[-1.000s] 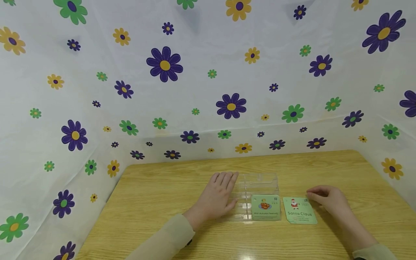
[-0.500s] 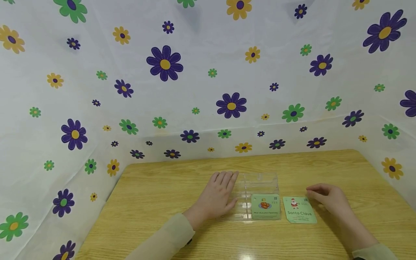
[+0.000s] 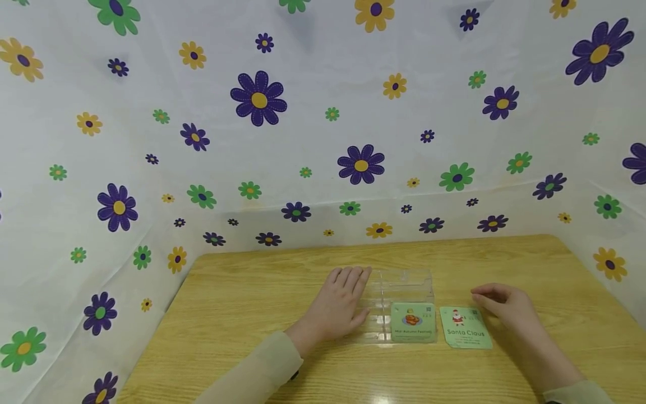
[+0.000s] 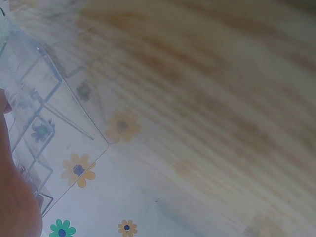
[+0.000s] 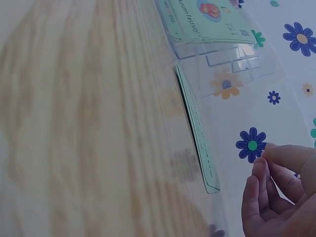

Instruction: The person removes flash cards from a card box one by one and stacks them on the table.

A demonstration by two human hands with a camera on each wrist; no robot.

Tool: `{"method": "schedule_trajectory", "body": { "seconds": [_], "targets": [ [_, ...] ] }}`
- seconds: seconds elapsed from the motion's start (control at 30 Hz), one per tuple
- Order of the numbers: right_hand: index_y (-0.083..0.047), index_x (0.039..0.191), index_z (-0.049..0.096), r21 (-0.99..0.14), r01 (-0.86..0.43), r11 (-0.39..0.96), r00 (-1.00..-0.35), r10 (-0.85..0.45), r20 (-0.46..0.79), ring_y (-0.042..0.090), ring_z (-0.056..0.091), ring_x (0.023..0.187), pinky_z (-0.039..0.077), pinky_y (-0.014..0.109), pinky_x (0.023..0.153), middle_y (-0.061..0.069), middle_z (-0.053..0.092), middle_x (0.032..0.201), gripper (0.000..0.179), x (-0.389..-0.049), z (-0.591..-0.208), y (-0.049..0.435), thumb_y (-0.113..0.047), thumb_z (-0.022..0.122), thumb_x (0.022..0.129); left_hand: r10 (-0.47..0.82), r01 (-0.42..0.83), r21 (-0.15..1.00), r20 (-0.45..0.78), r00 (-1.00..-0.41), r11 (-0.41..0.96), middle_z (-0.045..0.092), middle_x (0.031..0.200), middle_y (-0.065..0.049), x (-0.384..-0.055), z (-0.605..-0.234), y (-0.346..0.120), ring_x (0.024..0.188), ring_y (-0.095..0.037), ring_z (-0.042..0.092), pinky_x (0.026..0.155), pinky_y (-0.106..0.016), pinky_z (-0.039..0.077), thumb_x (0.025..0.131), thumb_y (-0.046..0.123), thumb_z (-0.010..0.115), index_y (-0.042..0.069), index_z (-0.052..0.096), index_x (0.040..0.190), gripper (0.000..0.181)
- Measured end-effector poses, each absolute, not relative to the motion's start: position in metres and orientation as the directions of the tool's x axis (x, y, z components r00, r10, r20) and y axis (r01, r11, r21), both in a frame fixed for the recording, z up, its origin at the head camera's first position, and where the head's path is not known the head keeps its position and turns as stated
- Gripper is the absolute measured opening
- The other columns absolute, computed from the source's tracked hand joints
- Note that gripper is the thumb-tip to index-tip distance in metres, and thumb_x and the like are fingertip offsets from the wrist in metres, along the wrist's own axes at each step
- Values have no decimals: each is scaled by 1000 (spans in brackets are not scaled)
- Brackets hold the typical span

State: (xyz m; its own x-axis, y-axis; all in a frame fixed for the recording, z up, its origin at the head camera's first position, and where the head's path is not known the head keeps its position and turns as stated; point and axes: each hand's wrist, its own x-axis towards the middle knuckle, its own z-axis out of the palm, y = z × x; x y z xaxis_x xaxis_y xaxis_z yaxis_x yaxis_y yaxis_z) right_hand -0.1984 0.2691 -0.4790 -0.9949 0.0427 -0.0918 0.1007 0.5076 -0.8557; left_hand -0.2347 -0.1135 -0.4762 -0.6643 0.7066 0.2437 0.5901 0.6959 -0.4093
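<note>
A clear plastic holder with stepped compartments lies on the wooden table. My left hand rests over its left side, fingers straight toward the far edge and thumb out to the right. In its front right compartment stands a green card reading "Mid-Autumn Festival". Right of the holder lies a green "Santa Claus" card, seen almost edge-on as a thin green card in the right wrist view. Beyond its upper right corner hovers my right hand, fingers loosely curled, thumb and fingertips close together with nothing between them.
The wooden table reaches back to a white cloth printed with green, yellow and purple flowers. This cloth also hangs along the left and right sides. Light sleeves cover both forearms.
My right hand has shifted very slightly left. The left hand, the holder and both cards keep their places; the head view tilts a little.
</note>
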Motion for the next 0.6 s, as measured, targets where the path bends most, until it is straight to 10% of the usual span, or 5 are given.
{"method": "schedule_trajectory", "body": {
  "seconds": [0.6],
  "targets": [
    [7,128,70,-882,54,469,-999,33,-43,-12,60,90,53,13,81,2,76,115,36,-190,-467,251,-20,71,102,705,589,-409,239,-668,697,48,154,-7,-234,-475,-113,137,-23,48,117,-42,40,104,60,50,5,27,166,85]
  ]
}}
